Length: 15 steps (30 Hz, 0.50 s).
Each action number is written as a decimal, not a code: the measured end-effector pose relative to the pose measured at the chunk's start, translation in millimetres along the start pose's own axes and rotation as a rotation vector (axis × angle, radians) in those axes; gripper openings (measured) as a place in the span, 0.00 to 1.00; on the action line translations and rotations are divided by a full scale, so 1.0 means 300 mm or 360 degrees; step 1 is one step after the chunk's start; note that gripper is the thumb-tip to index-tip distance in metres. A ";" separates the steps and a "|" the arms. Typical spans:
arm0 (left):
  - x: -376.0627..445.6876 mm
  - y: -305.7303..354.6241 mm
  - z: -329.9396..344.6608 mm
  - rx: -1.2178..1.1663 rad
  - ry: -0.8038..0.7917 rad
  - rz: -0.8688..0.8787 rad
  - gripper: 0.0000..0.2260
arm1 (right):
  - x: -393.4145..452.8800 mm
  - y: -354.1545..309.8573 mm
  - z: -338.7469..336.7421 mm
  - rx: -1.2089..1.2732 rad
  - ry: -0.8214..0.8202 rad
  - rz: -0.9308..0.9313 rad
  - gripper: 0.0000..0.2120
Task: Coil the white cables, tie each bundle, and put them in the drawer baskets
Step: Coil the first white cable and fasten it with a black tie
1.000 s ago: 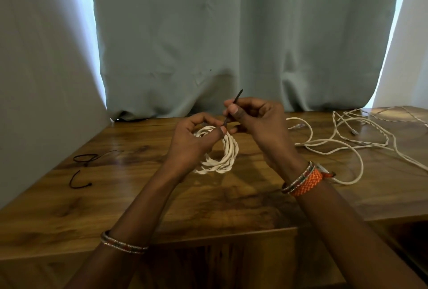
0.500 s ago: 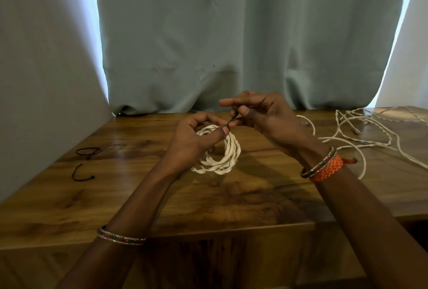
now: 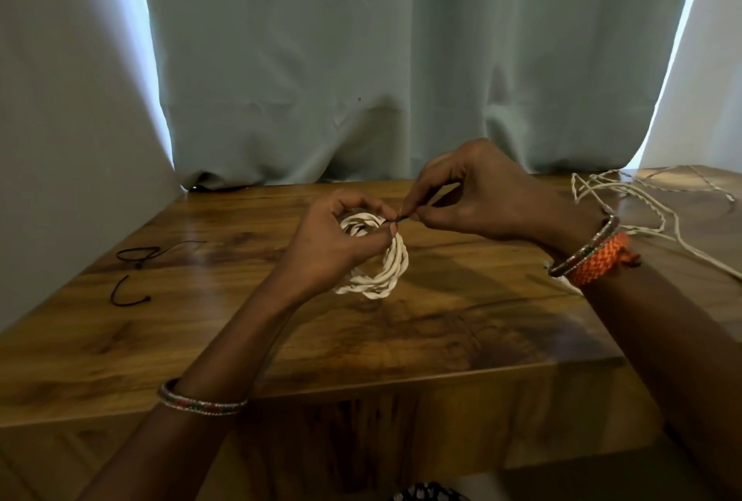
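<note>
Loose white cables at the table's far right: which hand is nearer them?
Right. The right hand pinches the dark tie just left of the loose white cables; the left hand grips the coiled bundle, farther left.

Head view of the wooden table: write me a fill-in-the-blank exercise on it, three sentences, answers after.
1. The left hand grips a coiled bundle of ____ twisted cable.
2. The right hand pinches a thin dark tie at the ____ of the coil.
3. Loose black ties lie on the brown wooden table to the ____ of the coil.

Missing words: white; top; left
</note>
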<state>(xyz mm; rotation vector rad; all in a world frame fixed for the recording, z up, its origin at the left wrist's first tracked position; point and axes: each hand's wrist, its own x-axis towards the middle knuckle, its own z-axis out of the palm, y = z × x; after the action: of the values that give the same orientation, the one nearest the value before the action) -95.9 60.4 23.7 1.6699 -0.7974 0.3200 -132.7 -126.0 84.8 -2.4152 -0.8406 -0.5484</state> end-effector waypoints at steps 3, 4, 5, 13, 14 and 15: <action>0.000 -0.008 -0.001 0.0042 0.0040 0.0010 0.06 | 0.007 -0.002 0.015 -0.0027 0.0019 -0.0057 0.06; -0.001 -0.010 -0.003 0.0054 0.0051 0.0020 0.05 | 0.008 -0.002 0.018 -0.0033 0.0018 -0.0068 0.06; -0.002 -0.012 -0.005 0.0064 0.0059 0.0032 0.06 | 0.008 -0.002 0.019 -0.0042 0.0016 -0.0075 0.06; -0.004 -0.008 -0.010 0.0038 0.0079 0.0022 0.06 | 0.011 -0.002 0.020 -0.0047 0.0010 -0.0100 0.07; -0.005 -0.007 -0.011 0.0042 0.0081 0.0023 0.06 | 0.011 -0.001 0.021 -0.0041 0.0005 -0.0092 0.07; -0.007 -0.006 -0.011 0.0044 0.0083 0.0023 0.06 | 0.011 0.000 0.022 -0.0035 0.0004 -0.0084 0.07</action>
<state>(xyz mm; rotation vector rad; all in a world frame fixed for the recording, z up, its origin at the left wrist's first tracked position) -95.4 64.2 21.9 1.6756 -0.7694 0.3852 -128.9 -120.6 81.6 -2.4175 -0.9041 -0.5833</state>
